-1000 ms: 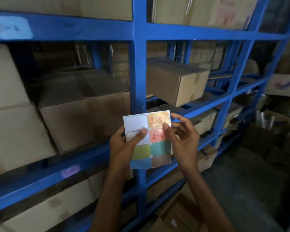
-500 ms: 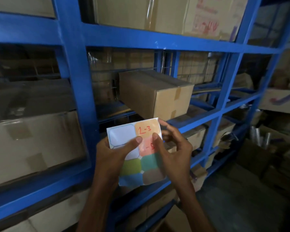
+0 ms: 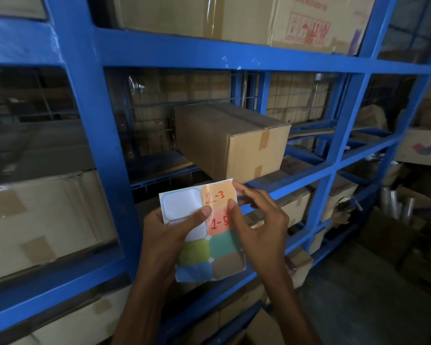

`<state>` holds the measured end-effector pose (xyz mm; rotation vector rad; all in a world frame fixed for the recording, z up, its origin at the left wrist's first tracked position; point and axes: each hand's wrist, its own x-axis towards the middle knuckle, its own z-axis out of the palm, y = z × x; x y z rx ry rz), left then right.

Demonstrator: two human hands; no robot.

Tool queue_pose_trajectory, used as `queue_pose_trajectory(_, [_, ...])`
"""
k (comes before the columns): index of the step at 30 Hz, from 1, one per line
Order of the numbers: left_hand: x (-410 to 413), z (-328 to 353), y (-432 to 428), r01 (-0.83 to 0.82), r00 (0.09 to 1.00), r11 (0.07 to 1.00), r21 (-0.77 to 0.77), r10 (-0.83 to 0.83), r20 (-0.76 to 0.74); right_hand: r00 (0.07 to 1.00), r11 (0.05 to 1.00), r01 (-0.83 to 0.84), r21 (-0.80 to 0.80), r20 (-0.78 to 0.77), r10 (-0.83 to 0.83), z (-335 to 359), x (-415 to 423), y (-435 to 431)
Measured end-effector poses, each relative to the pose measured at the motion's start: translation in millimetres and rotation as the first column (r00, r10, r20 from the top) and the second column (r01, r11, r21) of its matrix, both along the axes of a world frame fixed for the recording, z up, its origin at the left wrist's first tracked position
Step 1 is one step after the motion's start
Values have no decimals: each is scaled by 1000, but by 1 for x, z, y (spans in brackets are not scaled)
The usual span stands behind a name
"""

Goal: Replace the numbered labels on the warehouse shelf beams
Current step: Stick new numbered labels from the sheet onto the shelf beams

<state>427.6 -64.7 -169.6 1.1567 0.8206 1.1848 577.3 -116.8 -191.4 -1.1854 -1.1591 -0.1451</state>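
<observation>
Cardboard, brown and taped shut, makes the landmark: a box (image 3: 234, 140) lying on the middle level of the blue rack. Just below the box's front face, and nearer the camera, a label sheet (image 3: 197, 252) is held upright in both hands. The left hand (image 3: 164, 237) grips the sheet's left side, fingers curled behind it and the thumb (image 3: 203, 212) pressed across the front. The right hand (image 3: 261, 230) pinches the upper right part, with the thumb tip (image 3: 232, 204) on the front and a finger (image 3: 241, 189) behind the top corner.

Under that pinch sits an orange label (image 3: 218, 195) marked "1-3" in red. Directly beneath it, a pink label (image 3: 217, 224) reads "1-" and a digit partly hidden by the right hand. Whether the orange label has lifted from its backing cannot be told. A blank white cell (image 3: 181, 204) fills the sheet's upper left, and green, teal, blue and brown cells fill its lower half.

Left of the box stands a thick blue upright (image 3: 95, 120). Above the box runs a blue shelf beam (image 3: 234, 56), and on it rests a larger carton (image 3: 306, 23) printed with red handling symbols. Below and right of the box, a lower beam (image 3: 309, 174) slants away. Behind the box is wire mesh (image 3: 197, 95). Far left of the box, past the upright, big taped cartons (image 3: 42, 220) fill the bay.
</observation>
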Motion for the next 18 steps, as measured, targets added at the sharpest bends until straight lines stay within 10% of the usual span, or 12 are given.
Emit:
queue_pose_trajectory(6, [-10, 0, 6, 21, 1000, 1000, 18, -21, 10, 945, 973, -223, -55, -257, 202, -2, -6, 10])
queue_pose_trajectory(18, [-36, -4, 9, -60, 996, 994, 89, 66, -64, 963, 977, -203, -68, -196, 187, 2, -26, 20])
